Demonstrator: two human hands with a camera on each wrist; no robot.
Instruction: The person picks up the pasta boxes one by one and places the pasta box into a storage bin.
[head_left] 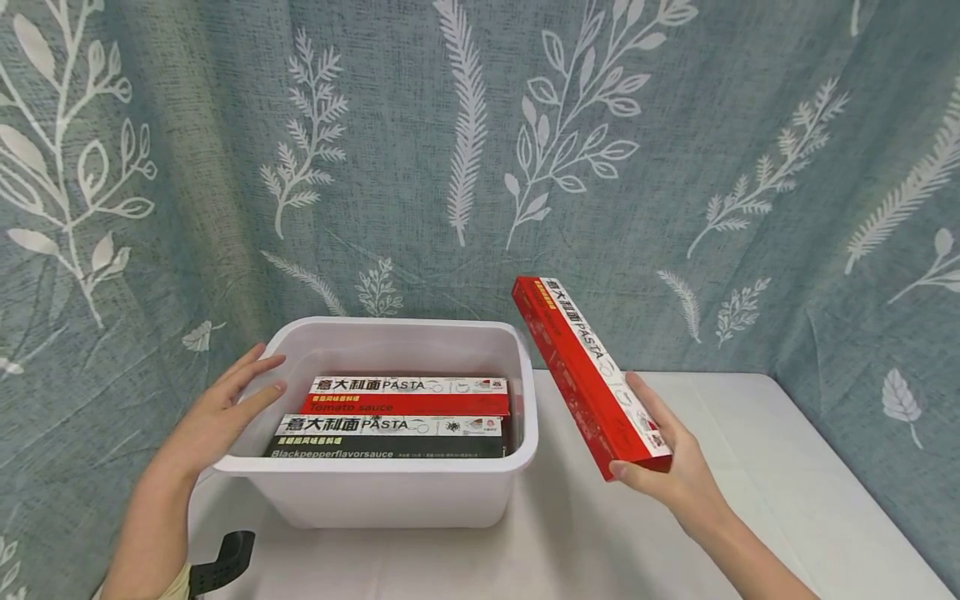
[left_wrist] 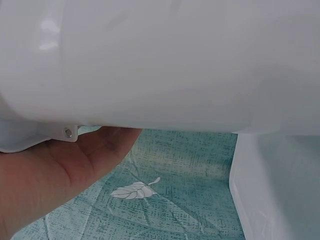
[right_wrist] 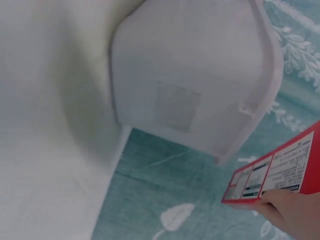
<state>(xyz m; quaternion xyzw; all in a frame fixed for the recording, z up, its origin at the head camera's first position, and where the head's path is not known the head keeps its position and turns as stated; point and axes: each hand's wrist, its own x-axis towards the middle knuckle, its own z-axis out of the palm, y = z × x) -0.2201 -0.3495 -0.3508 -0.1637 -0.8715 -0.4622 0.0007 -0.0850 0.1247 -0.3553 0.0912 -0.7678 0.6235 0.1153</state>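
Observation:
My right hand (head_left: 678, 475) grips the lower end of a red pasta box (head_left: 577, 367), thumb on the near side and fingers on the far side. The box is held tilted above the table, right of a white plastic bin (head_left: 382, 500). In the right wrist view, the printed back of the red box (right_wrist: 285, 170) shows beside my hand (right_wrist: 295, 212). Inside the bin lie a red tomato sauce pasta box (head_left: 405, 403) and a black pepper sauce pasta box (head_left: 397, 442). My left hand (head_left: 221, 412) is at the bin's left rim, fingers extended; contact is unclear.
A white tabletop (head_left: 750, 433) extends right of the bin. Behind it hangs a blue-green curtain (head_left: 405, 167) with white leaf patterns. A black strap (head_left: 225, 567) sticks out at my left wrist.

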